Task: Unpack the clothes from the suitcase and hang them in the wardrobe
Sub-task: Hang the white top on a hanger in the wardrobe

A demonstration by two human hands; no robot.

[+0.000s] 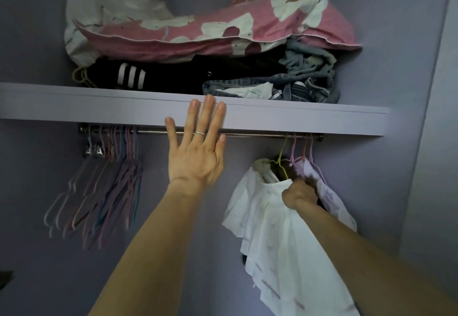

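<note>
White shirt [272, 216] is on its yellow-green hanger [281, 161], hook up at the rail [247, 134], just above my right hand [300, 195], which is clamped on the collar. My left hand [195, 152] is flat on the shelf edge [297, 120], fingers straight and spread; bracing, I think. Step: seating this one beside the lilac garment [322, 187] right of my fist. Shirt looks thin, crumpled, hanging skewed. Next: let go, square it up, pull an empty hanger [104, 187] from the bunch left of my left hand

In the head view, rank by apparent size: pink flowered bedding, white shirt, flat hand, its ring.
1. pink flowered bedding
2. white shirt, close behind and nearer the camera, so these two are unsure
3. left hand
4. ring
</note>
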